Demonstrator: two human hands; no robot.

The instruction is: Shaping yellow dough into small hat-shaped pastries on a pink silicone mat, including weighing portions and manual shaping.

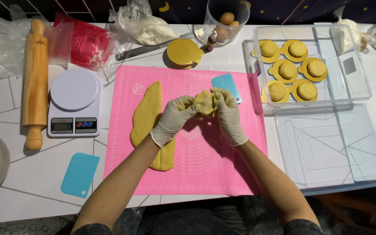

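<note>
both gloved hands are meeting over the middle of the pink mat (223, 174); the left hand (174, 119) and the right hand (228, 114) are each curling closed around one dough ball (204, 102), pinching it between the fingers above the mat; a long dough slab (149, 124) is lying along the mat's left side, just beside the left wrist; a blue scraper (225, 82) is resting near the mat's far edge, partly behind the right hand; toward the tabletop's right edge a clear tray (353, 74) is holding six dough balls on gold discs; a scale (75, 102) and a rolling pin (35, 82) are sitting toward the left edge.
</note>
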